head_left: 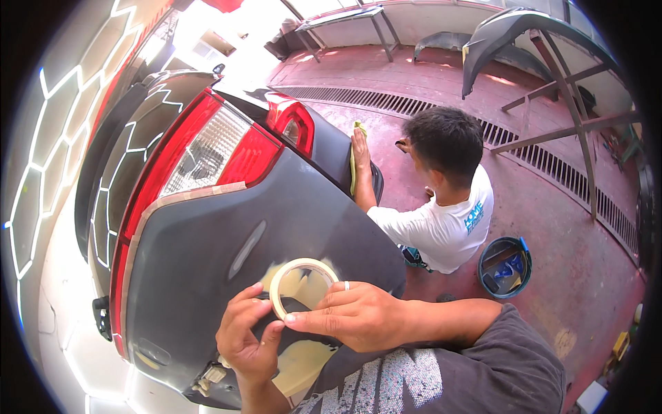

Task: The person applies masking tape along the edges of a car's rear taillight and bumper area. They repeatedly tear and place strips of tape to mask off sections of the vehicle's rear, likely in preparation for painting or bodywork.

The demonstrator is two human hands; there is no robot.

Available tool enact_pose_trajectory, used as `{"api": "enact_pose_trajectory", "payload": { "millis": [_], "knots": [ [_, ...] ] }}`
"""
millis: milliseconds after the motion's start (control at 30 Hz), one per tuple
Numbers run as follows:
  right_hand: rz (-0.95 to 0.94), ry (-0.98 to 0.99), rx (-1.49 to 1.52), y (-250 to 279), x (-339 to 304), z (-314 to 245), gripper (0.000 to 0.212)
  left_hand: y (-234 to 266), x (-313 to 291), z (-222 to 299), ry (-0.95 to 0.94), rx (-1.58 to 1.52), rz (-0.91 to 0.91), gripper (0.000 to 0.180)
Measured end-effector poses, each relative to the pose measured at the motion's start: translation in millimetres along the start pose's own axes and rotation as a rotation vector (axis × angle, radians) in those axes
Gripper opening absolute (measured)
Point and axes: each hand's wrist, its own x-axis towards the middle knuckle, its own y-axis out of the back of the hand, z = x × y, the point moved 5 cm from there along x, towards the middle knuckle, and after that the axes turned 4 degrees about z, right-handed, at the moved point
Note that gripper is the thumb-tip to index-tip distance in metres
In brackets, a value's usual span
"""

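Note:
My right hand (355,316) grips a roll of masking tape (303,263), with the thumb across its lower edge and the fingers behind its right side. Close to the roll's left side is my left hand (247,338), its thumb and fingers apart; no tape end can be made out between them. Beyond both hands stands a car's rear quarter panel (207,255), dull grey with pale filler patches. A strip of masking tape (181,200) runs along the lower edge of the red and clear tail light (207,152).
A co-worker (452,200) crouches by the bumper, one hand holding a yellow-green cloth (356,169) against it. On the red floor stands a dark bucket (527,265) with things inside. Behind are a long floor grate (552,162) and a bumper (514,31) on a metal stand (583,127).

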Motion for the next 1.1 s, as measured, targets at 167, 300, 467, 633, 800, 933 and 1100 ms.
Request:
{"api": "enact_pose_trajectory", "payload": {
  "millis": [167, 300, 467, 633, 800, 933, 1100],
  "knots": [
    [-0.054, 0.016, -0.01, 1, 4, -4, 0.062, 2, -5, 5, -0.176, 0.204, 0.011, 0.016],
    [-0.076, 0.07, -0.025, 0, 9, -7, 0.063, -8, -13, 11, -0.215, 0.302, 0.087, 0.009],
    [-0.198, 0.115, -0.032, 1, 11, -8, 0.068, -12, -23, 6, -0.161, 0.307, 0.065, 0.014],
    [-0.307, 0.159, -0.166, 10, 27, -5, 0.082, -7, -24, -8, 0.253, -0.203, -0.053, 0.025],
    [-0.275, 0.263, -0.153, 15, 57, -19, 0.078, 3, -19, -12, 0.385, -0.449, -0.069, 0.027],
    [-0.152, 0.327, -0.41, 17, 75, -10, 0.068, -2, 2, 0, 0.268, -0.356, 0.046, 0.013],
    [-0.049, 0.274, -0.58, 19, 99, 21, 0.062, -7, 30, -18, 0.48, -0.476, 0.068, 0.013]
  ]
}}
